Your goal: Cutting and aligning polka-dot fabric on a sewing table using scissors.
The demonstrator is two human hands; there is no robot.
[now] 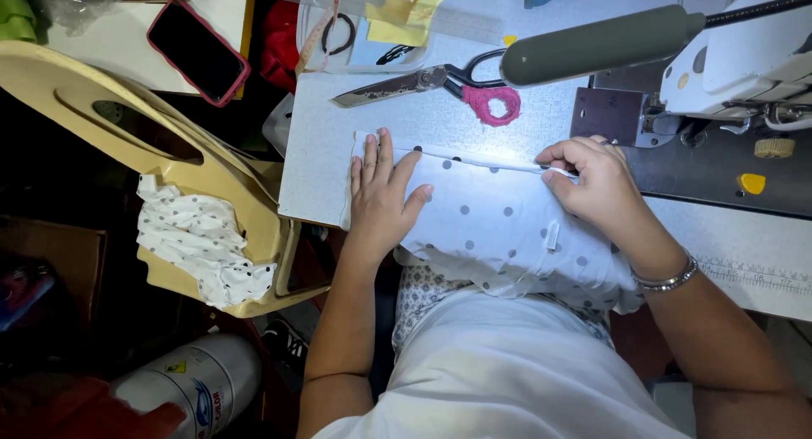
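The white dotted cloth point(499, 227) is lying on the near part of the desk point(317, 143), its lower folds hanging over the near edge toward the person's lap. The left hand point(382, 198) is lying flat and released, fingers spread, pressing the left end of the cloth against the desk. The right hand point(592, 181) is pinching the far folded edge of the cloth between thumb and fingertips, just beside the dark plate of the sewing machine point(744, 75), which is standing at the far right. A silver bracelet point(668, 278) is sitting on the right wrist. Scissors point(440, 84) with a pink-wrapped handle are resting on the desk, beyond the cloth and apart from it. A grey lamp head point(600, 43) is hanging above them, lighting the cloth. To the left of the desk, a cream plastic chair point(118, 126) is carrying another piece of dotted cloth point(203, 244), and a phone point(197, 50) in a red case is lying at the far left.
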